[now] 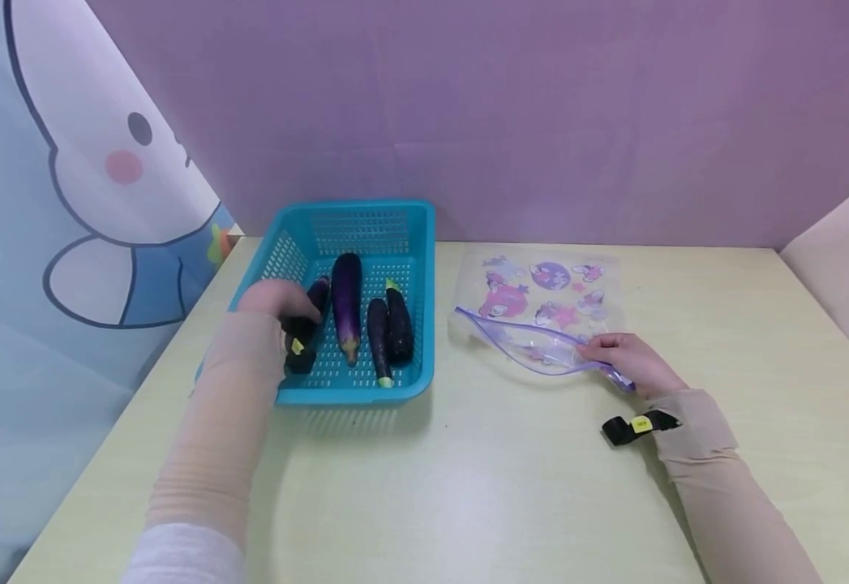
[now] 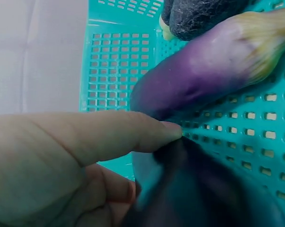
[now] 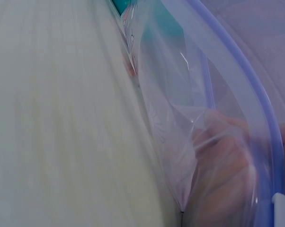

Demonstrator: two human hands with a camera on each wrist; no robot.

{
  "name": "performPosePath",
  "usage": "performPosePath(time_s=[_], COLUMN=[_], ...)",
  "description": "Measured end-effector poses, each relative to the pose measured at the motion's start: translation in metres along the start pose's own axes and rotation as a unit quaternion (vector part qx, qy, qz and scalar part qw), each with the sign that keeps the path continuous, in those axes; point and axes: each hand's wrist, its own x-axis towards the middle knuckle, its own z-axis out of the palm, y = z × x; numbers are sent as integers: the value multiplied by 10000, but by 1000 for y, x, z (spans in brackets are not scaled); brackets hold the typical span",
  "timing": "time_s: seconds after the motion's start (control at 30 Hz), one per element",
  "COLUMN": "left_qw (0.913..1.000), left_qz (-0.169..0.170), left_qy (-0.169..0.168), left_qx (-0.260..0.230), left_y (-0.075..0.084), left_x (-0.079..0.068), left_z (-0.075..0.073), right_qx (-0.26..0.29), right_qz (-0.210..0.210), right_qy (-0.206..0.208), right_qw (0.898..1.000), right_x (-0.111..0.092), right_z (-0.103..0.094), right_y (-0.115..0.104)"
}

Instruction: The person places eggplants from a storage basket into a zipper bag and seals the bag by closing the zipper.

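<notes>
My left hand reaches into the left side of the blue-green basket and grips a dark eggplant. In the left wrist view the thumb lies on the blurred, held eggplant, with other fingers curled on its far side. Beside it lies a larger purple eggplant, and to the right are two smaller dark eggplants. My right hand pinches the purple-edged mouth of a clear zip bag with pink and purple cartoon prints. The bag's mouth gapes; the right wrist view shows fingers through the plastic.
The basket stands at the back left of the pale table, against a purple backdrop. The bag lies to its right. A cartoon-printed cloth hangs on the left. Black straps sit at both wrists.
</notes>
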Motion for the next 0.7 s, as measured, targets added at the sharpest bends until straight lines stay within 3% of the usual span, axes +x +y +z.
performPosePath(time_s=[0.13, 0.33, 0.57, 0.7], left_qw=[9997, 9881, 9793, 9716], left_qz=[141, 830, 1487, 1835], left_qy=[-154, -166, -211, -42], left_qx=[136, 1286, 1357, 1494], left_y=[0, 0, 1, 3], left_x=[2, 8, 7, 5], left_z=[-2, -6, -8, -7], right_qx=[4, -6, 14, -20], right_qz=[-33, -10, -2, -14], right_qy=[-9, 18, 25, 21], right_qw=[10000, 10000, 10000, 10000], right_x=[0, 1, 0, 0], right_z=[0, 1, 1, 0], right_y=[0, 0, -1, 0])
